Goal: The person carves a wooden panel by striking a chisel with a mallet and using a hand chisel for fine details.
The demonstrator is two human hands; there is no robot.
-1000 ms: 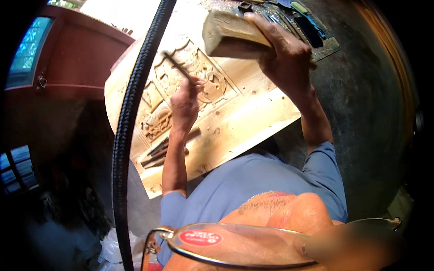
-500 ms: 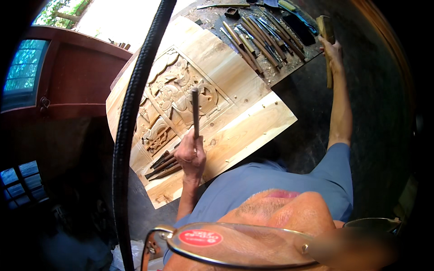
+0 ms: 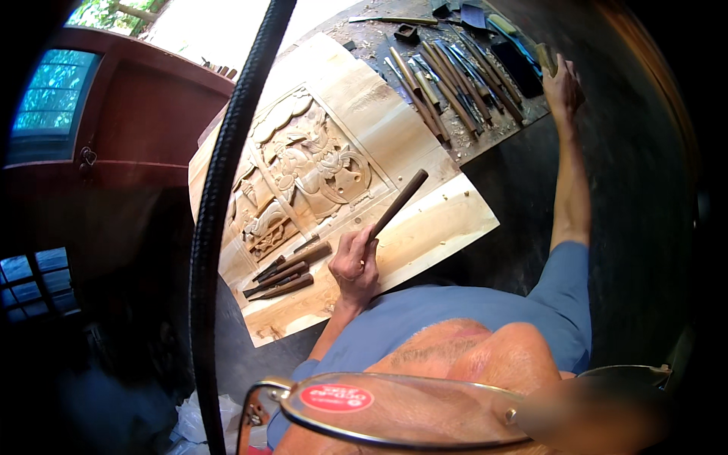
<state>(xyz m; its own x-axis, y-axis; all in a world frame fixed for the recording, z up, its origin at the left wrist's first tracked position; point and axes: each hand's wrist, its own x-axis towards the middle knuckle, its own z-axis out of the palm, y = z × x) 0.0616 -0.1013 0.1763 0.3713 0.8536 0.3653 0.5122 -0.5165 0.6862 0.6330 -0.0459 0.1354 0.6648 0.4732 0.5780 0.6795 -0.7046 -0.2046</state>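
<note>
My left hand (image 3: 355,265) is closed round a dark wooden-handled chisel (image 3: 402,201), its handle slanting up to the right over the carved board (image 3: 371,98). Its cutting end is hard to make out. Left of that hand, several more chisels (image 3: 284,277) lie on the board's plain near part. The relief carving (image 3: 303,167) shows curling shapes and figures inside a frame. Out at the far right, beside the bench, my right hand (image 3: 563,89) grips a wooden mallet (image 3: 545,59). Most of the mallet is hidden by the hand.
Several carving tools (image 3: 455,80) lie in a row on the workbench (image 3: 485,148) among wood shavings, near a dark flat slab (image 3: 517,68) and a brush (image 3: 503,26). A black cord (image 3: 227,159) crosses the left of the view. Further left is a red-brown wooden panel (image 3: 155,114).
My left hand has moved right, and the chisel handle has tilted from upright to slanting right. The chisels on the board show more fully. The mallet has turned in my right hand.
</note>
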